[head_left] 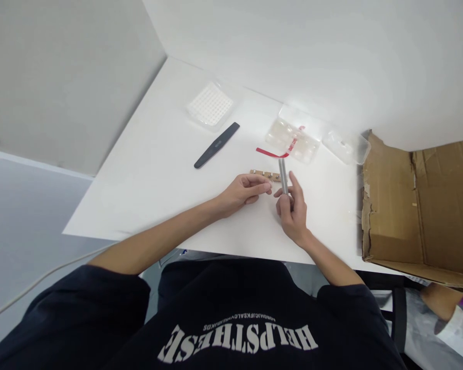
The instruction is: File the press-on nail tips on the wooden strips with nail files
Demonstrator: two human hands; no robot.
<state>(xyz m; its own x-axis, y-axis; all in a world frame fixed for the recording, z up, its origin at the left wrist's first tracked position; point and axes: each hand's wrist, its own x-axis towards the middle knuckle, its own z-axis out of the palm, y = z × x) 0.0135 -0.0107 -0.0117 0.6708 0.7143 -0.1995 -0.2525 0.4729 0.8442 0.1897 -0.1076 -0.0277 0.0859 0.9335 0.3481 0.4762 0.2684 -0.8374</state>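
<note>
My right hand (pixel 291 208) grips an upright silver metal cylinder (pixel 283 176) between thumb and fingers. Its top end stands close to a red plastic strip (pixel 272 153). My left hand (pixel 245 192) lies on the white table (pixel 146 174) with fingers loosely curled, holding nothing. Its fingertips are just in front of a small tan strip with metal studs (pixel 264 176), and they hide part of it. The strip's right end nearly meets the cylinder.
A black nail file (pixel 216 145) and a transparent box with a white grid insert (pixel 210 105) lie farther up the table. Transparent plastic trays (pixel 293 139) sit at the back. A torn cardboard box (pixel 420 205) stands at the right; a co-worker's hand (pixel 442 303) shows below it.
</note>
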